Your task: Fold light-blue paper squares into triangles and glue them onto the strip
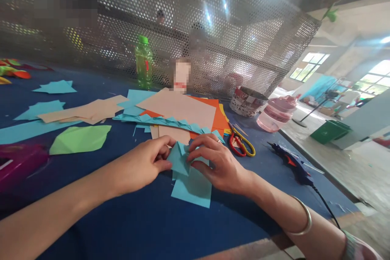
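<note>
My left hand (144, 162) and my right hand (217, 162) meet over a folded light blue paper piece (179, 158) on the dark blue table (137, 219). Both hands pinch that piece, fingertips pressed on its folds. It rests on a stack of light blue paper squares (193, 189). Just beyond lies a row of several folded blue paper pieces (170, 123) on top of tan paper sheets (179, 107) and orange paper sheets (219, 120). My right wrist wears a metal bangle (304, 219).
Scissors with red and yellow handles (242, 144) lie right of my right hand, a blue glue gun (292, 162) with its cord further right. A green paper piece (79, 138), a green bottle (144, 61), a woven basket (246, 100) and a pink container (276, 113) stand around. A perforated metal screen (213, 28) backs the table.
</note>
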The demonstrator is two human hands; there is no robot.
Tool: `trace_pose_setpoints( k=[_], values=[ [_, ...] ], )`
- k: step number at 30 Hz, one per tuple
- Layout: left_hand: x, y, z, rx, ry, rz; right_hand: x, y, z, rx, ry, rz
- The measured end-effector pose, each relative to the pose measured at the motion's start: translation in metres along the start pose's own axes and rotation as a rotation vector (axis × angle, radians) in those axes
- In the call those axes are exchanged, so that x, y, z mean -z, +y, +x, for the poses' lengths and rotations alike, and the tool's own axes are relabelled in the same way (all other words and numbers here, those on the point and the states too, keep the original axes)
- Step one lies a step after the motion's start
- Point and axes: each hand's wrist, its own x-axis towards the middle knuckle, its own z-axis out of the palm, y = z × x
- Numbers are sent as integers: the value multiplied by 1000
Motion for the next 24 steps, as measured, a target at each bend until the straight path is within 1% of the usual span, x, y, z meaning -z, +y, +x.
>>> trace_pose_setpoints(
  k=[2, 4, 7, 8, 9, 10, 12, 14, 16, 20, 22, 24],
  values=[
    [0, -1, 1, 0, 36, 79, -2, 0, 1, 20, -31, 6],
    [0, -2, 2, -43, 105, 205, -3, 0, 0, 0, -60, 9],
    [-1, -2, 2, -194, 225, 366, -6, -1, -2, -78, -89, 24],
    [-2, -2, 1, -248, 235, 405, -7, -2, -2, -101, -93, 33],
    [-3, -2, 0, -297, 221, 437, -8, -2, -3, -121, -95, 39],
    [-4, -2, -1, -337, 180, 466, -8, -1, -3, -138, -98, 43],
    [-6, -3, -3, -389, 55, 512, -9, 0, -4, -162, -105, 48],
    [-7, -4, -5, -402, -55, 542, -10, 1, -4, -168, -107, 53],
    [-8, -4, -6, -396, -115, 568, -12, 3, -4, -160, -105, 59],
    [-8, 0, -10, -399, -143, 641, -13, 5, -4, -118, -81, 48],
    [-9, 2, -11, -396, -141, 698, -13, 5, -4, -95, -65, 49],
    [-10, 2, -12, -406, -123, 745, -13, 3, -4, -101, -52, 68]
  ],
)
